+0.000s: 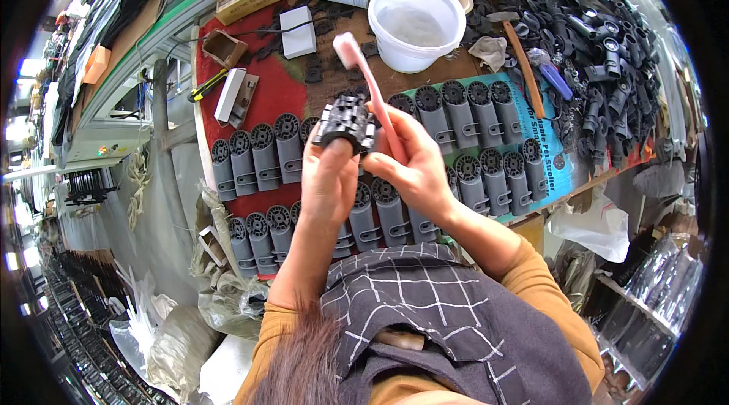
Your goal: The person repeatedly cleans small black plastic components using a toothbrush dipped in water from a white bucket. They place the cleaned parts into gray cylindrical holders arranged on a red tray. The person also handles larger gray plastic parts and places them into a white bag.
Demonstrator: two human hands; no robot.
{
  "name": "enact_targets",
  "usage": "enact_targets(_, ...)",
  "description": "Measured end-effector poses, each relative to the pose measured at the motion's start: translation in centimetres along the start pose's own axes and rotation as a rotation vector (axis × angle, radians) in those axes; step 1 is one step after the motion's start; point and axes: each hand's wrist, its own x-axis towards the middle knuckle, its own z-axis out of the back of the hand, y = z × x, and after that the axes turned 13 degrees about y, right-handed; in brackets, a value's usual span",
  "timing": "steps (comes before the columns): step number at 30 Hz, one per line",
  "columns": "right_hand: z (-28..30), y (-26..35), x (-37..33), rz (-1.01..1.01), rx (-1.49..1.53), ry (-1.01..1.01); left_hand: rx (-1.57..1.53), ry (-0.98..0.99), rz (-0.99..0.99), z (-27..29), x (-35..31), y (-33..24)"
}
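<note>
The black toothed part [346, 118] is above the table [292, 97] in the left hand [326, 177], thumb against its end, other fingers mostly hidden; the right hand [416, 158] pinches a pink brush [370, 82]; grey cylinders [288, 150] stand around.

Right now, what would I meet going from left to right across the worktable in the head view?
Yellow-and-black tool → upper white box → left hand with a black studded cylinder → right hand with a pink brush → wooden stick → blue-handled tool.
</note>
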Motion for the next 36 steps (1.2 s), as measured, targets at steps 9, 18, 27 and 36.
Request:
enact_targets(9, 1.8, 1.4, 2.3, 0.029, -0.31, 0.208, 0.582, 0.22, 0.671, 1.5, 2.0, -8.1)
enact_targets(18, 0.8, -0.6, -0.8, 0.303, -0.638, 0.118, -0.476, -0.159, 0.268, 5.2, -0.7, -4.1)
enact_targets(27, 1.0, -1.0, -0.9, 0.274, -0.71, -0.085, -0.577, -0.178, 0.178, 3.8, -0.8, -3.6)
enact_targets(36, -0.5, -0.5, 0.7, 0.032, -0.31, -0.023, -0.103, -0.186, -0.007, 2.2, -0.8, -1.9)
